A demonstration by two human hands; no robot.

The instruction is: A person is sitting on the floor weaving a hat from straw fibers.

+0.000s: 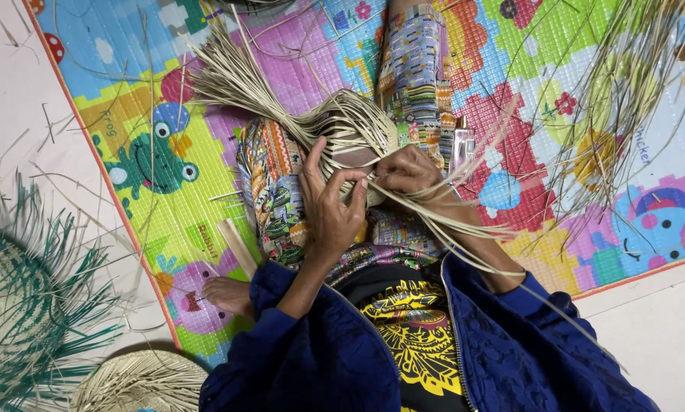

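Observation:
A half-woven piece of pale straw (350,122) rests on my lap, domed, with long loose strands fanning up to the left and trailing off to the right. My left hand (329,200) presses against its near side, fingers curled on the strands. My right hand (411,172) pinches several thin strands at the weave's right edge. Both arms wear dark blue sleeves.
A bright children's play mat (152,152) covers the floor. Loose straw strands (617,99) lie piled at the upper right. A green-and-pale woven piece (22,305) and a pale woven disc (140,381) sit at the lower left. My bare foot (228,294) rests on the mat.

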